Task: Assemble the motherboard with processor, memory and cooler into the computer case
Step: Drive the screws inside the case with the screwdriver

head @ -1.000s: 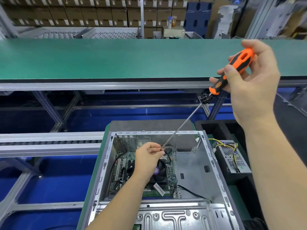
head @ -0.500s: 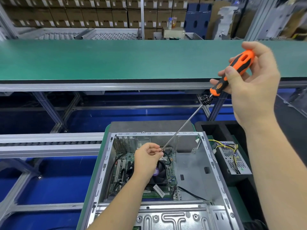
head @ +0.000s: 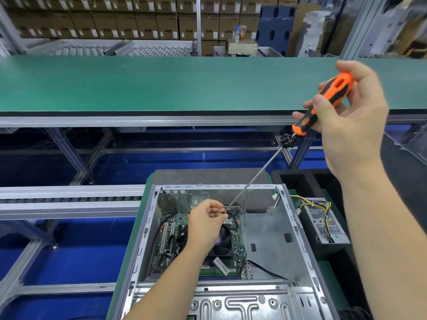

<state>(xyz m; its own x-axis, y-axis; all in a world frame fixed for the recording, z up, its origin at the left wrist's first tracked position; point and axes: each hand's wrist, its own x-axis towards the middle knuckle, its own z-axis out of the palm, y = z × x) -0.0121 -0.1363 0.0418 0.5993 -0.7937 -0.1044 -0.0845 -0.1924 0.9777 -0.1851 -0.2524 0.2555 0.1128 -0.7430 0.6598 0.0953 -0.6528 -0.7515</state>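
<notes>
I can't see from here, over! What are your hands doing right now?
Right hand grips screwdriver handle. Left hand pinches its tip over motherboard in case. Nothing blocking.

Case [head: 288, 218] open on top; bare floor on right side. Motherboard [head: 175, 236], cooler [head: 223, 243] fill left; left hand [head: 205, 221], screwdriver [head: 258, 174] shaft cross rear-centre.

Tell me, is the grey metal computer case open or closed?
Open: the grey metal computer case has no side panel, so the green motherboard inside shows.
</notes>
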